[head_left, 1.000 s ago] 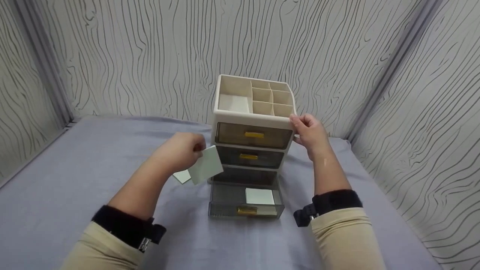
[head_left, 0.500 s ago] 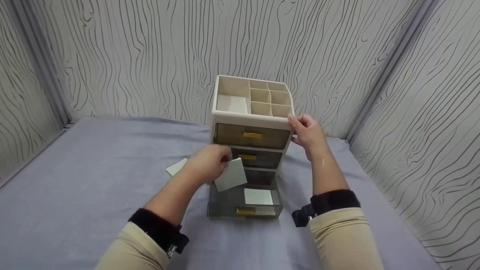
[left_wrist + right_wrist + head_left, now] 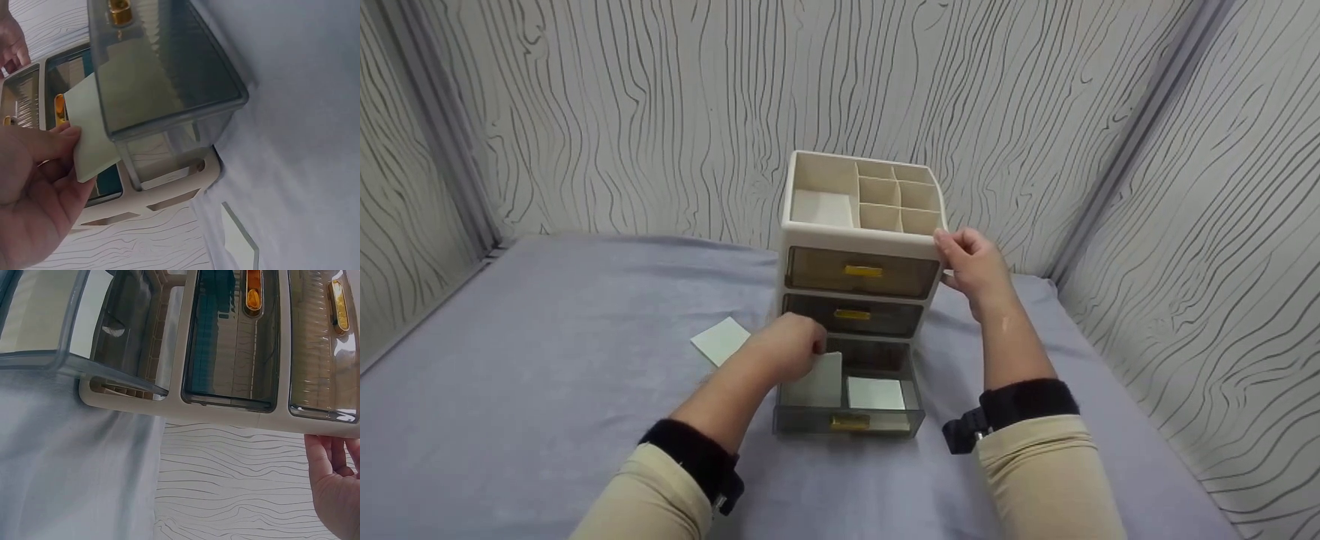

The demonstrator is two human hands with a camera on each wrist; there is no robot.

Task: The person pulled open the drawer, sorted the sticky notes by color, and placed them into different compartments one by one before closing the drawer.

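Note:
My left hand (image 3: 791, 346) pinches a pale green notepad (image 3: 819, 381) between thumb and fingers, its lower part inside the left half of the pulled-out bottom drawer (image 3: 802, 421). In the left wrist view the notepad (image 3: 93, 132) tilts into the drawer behind its see-through front. A second notepad (image 3: 876, 393) lies in the drawer's right half. Another pale notepad (image 3: 721, 339) rests on the cloth left of the cream drawer organizer (image 3: 855, 238), partly behind my left forearm. My right hand (image 3: 976, 266) grips the organizer's upper right edge, thumb at the front corner.
Two upper drawers with gold handles, the top drawer (image 3: 840, 271) and middle drawer (image 3: 810, 311), are closed. The organizer's open top has several compartments. A lavender cloth (image 3: 585, 337) covers the table, and wood-grain patterned walls (image 3: 660, 112) stand behind and at the sides.
My left hand has carried its notepad rightward and down from beside the organizer into the bottom drawer. The notepad on the cloth shows more fully. My right hand keeps its hold.

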